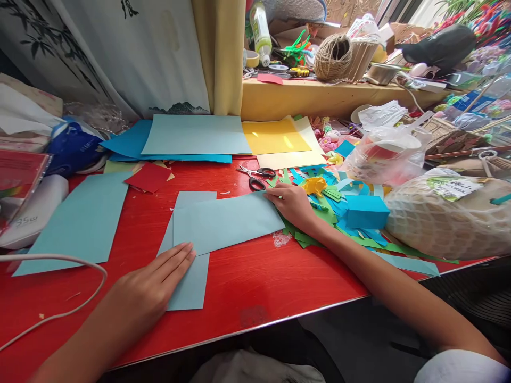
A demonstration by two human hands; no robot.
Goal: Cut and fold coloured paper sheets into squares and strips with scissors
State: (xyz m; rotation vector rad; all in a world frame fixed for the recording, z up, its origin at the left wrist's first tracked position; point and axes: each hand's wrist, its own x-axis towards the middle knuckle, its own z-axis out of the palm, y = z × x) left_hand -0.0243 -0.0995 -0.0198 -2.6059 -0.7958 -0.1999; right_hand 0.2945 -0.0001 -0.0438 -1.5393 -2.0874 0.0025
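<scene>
A light blue sheet of paper [231, 221] lies at a slant on the red table, crossing over another light blue piece of paper [189, 292]. My left hand [159, 279] rests flat on both papers, fingers stretched out side by side at the upper sheet's lower left edge. At the upper right corner of that sheet, my right hand [293, 205] has its fingers bent and closed on the corner. Just behind those fingers lie scissors with black handles [259, 178]. Right beside my right hand is a pile of green and blue paper strips [327, 199].
Another light blue sheet [85, 213] lies left, near a white cable [96, 268] and red paper [149, 178]. Stacked blue and yellow sheets [275, 137] lie at the back. A blue paper box [366, 211] and a netted bag [451, 218] stand right. Twine [331, 61] sits on the ledge.
</scene>
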